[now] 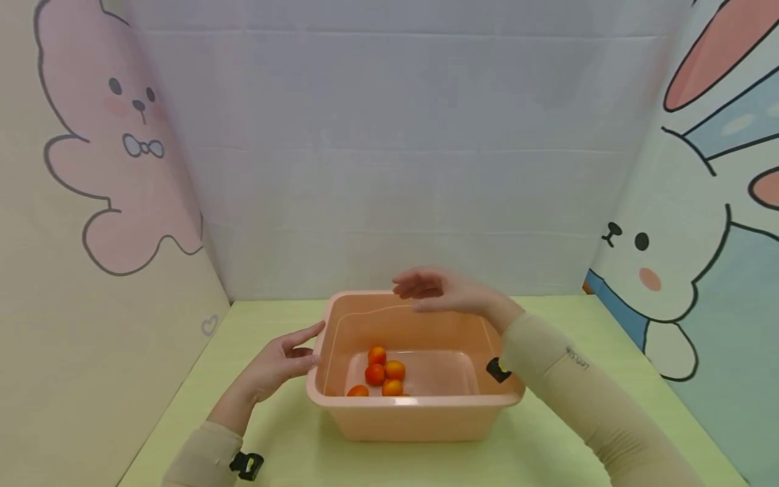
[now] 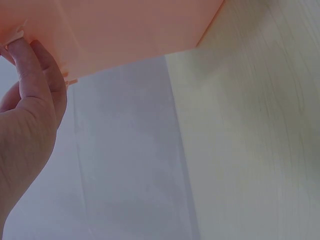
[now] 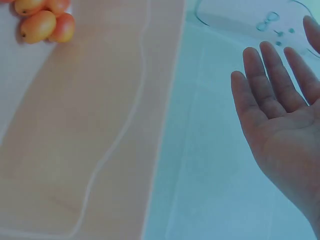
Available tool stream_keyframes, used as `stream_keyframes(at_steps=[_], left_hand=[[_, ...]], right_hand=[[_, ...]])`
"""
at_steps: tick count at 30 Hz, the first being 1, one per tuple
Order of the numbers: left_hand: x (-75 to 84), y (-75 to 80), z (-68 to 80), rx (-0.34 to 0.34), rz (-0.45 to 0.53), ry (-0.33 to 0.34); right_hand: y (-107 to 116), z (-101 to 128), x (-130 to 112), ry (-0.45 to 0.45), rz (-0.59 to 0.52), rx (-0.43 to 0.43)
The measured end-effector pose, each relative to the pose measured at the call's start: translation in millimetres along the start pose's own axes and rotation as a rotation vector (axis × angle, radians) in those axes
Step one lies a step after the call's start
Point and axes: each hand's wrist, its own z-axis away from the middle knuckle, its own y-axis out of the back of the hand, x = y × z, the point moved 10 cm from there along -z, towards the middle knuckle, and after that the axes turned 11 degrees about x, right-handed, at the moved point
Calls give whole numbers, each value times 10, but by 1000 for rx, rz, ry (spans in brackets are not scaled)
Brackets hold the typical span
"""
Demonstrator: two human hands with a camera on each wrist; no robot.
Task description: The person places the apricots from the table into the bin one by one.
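Note:
A pink plastic basin stands on the table in the head view. Inside, towards its left, lie several small round orange-red fruits that look like cherry tomatoes; the near rim hides part of the front ones. My left hand is at the basin's left rim, and the left wrist view shows its fingers hooked up under the lip. Over the far right part of the basin hovers my right hand, holding nothing. Its fingers are extended and slightly spread in the right wrist view.
The basin rests on a pale yellow-green table. A white cloth backdrop rises behind it. Side panels carry a pink cartoon bear on the left and a white cartoon rabbit on the right. Each sleeve has a small black device.

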Motion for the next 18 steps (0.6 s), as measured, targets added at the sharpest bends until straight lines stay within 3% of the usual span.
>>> stream_keyframes(at_steps=[6, 18], left_hand=[[-4, 7, -14, 4, -6, 2], [-12, -22, -26, -2, 28, 14]], right_hand=[[323, 269, -81, 11, 21, 95], [819, 868, 60, 39, 90, 256]])
